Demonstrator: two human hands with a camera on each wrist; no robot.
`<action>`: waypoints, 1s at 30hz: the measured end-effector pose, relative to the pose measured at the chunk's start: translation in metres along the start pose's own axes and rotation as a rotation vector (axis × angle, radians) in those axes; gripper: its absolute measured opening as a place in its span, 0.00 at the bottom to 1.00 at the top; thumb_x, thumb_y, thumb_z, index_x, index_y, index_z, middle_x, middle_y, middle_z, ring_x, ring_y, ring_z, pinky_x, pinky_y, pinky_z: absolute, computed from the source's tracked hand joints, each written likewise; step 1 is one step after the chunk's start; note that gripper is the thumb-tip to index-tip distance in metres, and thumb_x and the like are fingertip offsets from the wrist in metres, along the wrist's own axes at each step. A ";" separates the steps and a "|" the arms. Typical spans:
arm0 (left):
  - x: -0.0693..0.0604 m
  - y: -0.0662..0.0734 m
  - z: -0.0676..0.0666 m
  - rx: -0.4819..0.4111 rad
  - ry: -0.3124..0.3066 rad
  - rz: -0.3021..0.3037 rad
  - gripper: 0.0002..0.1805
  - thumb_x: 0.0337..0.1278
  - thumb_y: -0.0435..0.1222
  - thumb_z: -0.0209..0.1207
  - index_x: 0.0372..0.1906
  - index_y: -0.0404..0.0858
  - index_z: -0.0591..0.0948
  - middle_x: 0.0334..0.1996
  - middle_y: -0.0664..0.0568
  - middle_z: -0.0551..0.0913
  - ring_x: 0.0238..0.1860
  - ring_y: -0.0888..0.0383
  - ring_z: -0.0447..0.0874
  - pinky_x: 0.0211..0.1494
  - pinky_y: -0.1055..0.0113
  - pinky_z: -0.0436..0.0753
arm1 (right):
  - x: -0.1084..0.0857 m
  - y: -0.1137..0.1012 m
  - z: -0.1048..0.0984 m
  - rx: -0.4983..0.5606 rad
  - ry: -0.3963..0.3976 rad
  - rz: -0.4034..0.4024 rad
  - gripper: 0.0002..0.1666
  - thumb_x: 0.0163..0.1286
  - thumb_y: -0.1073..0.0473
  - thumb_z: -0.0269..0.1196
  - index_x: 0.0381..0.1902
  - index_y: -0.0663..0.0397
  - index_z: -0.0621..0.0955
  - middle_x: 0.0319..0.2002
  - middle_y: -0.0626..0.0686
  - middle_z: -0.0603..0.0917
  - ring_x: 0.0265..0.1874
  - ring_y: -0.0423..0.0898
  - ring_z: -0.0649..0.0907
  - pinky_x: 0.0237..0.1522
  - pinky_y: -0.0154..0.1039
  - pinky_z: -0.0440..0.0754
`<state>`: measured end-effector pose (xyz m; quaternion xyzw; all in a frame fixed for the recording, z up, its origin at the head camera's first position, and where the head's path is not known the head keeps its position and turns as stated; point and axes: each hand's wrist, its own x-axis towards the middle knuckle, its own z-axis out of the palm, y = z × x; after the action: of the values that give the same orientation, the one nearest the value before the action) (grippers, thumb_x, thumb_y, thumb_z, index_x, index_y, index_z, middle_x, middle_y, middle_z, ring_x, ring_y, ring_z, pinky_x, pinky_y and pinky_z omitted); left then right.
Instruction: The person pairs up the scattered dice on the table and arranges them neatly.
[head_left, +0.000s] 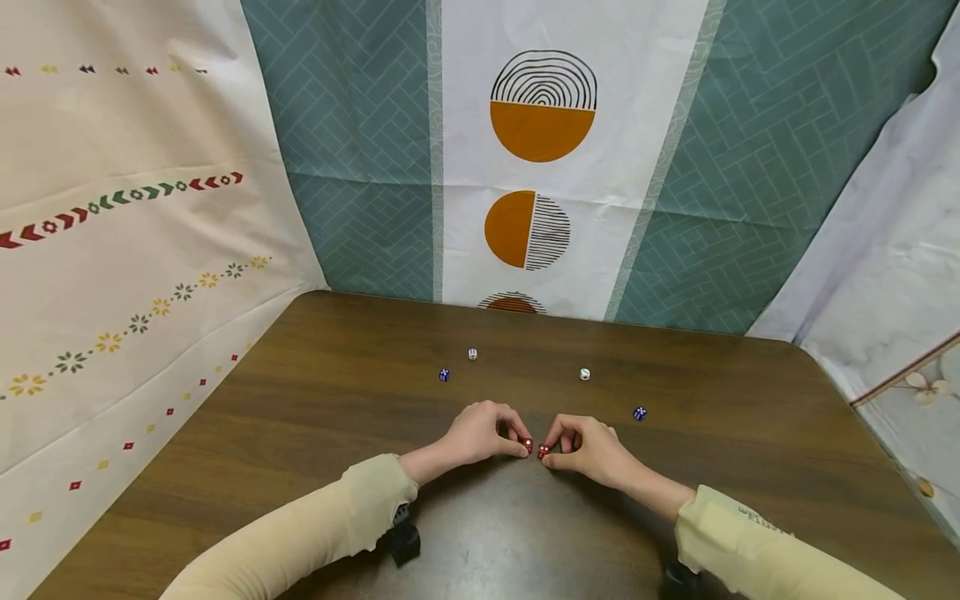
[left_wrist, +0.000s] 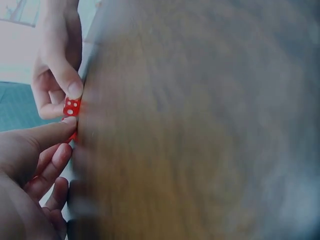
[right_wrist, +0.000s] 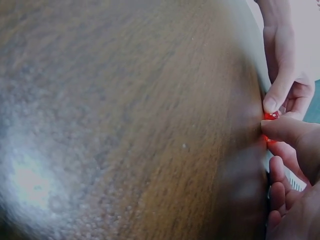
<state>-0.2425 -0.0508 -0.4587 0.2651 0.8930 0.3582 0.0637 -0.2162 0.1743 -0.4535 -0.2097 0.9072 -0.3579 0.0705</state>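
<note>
In the head view my left hand (head_left: 483,435) pinches a red die (head_left: 528,445) between thumb and fingers, low at the tabletop. Opposite it, my right hand (head_left: 588,450) pinches a second red die (head_left: 543,451). A narrow gap parts the two dice there. The left wrist view shows white pips on the right hand's red die (left_wrist: 72,106), while the left thumb covers most of the nearer one. Fingers also hide much of both dice in the right wrist view, where a bit of the left hand's red die (right_wrist: 272,115) shows.
Farther back on the brown wooden table (head_left: 360,358) lie a blue die (head_left: 445,375) and a white die (head_left: 472,354) on the left. Another white die (head_left: 585,374) and another blue die (head_left: 640,413) lie on the right. Patterned curtains (head_left: 360,150) hang behind the table.
</note>
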 end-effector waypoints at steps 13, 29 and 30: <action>-0.003 0.007 0.004 0.018 0.009 0.001 0.05 0.47 0.43 0.74 0.29 0.51 0.88 0.26 0.62 0.82 0.27 0.71 0.71 0.33 0.74 0.69 | 0.000 0.001 0.000 0.007 -0.001 -0.003 0.09 0.58 0.52 0.73 0.33 0.39 0.82 0.22 0.42 0.74 0.18 0.34 0.71 0.26 0.33 0.66; -0.003 0.008 0.006 0.023 0.019 0.012 0.05 0.47 0.43 0.74 0.29 0.52 0.88 0.25 0.63 0.81 0.27 0.71 0.71 0.35 0.74 0.69 | 0.000 0.002 -0.001 0.001 0.011 -0.007 0.10 0.57 0.52 0.74 0.33 0.39 0.82 0.22 0.42 0.74 0.18 0.33 0.71 0.27 0.33 0.66; -0.003 0.008 0.006 0.023 0.020 0.012 0.05 0.47 0.43 0.74 0.30 0.52 0.88 0.25 0.63 0.81 0.27 0.71 0.71 0.35 0.74 0.69 | 0.000 0.002 -0.001 0.002 0.010 -0.009 0.10 0.57 0.52 0.74 0.33 0.39 0.82 0.22 0.42 0.74 0.18 0.33 0.71 0.27 0.33 0.66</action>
<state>-0.2348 -0.0441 -0.4585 0.2675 0.8961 0.3507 0.0497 -0.2169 0.1758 -0.4539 -0.2118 0.9062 -0.3603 0.0646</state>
